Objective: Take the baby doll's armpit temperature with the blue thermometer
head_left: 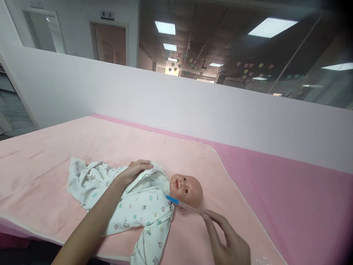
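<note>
A baby doll [190,187] lies on its back with its head to the right, dressed in a white printed romper [138,209]. My left hand [139,169] is closed on the romper's front flap near the collar, which gapes at the chest; its thumb is hidden. Between the thumb and fingers of my right hand [226,235] is a thin clear stick with a blue tip [172,200], shaped like a thermometer. Its blue end points left, close to the doll's chin and the neckline. The stick is somewhat blurred.
Beneath the doll is a peach pad [68,140] over a pink surface [256,173]. A low white wall [193,106] runs along the back, with glass above it. The near edge of the pad is at lower left.
</note>
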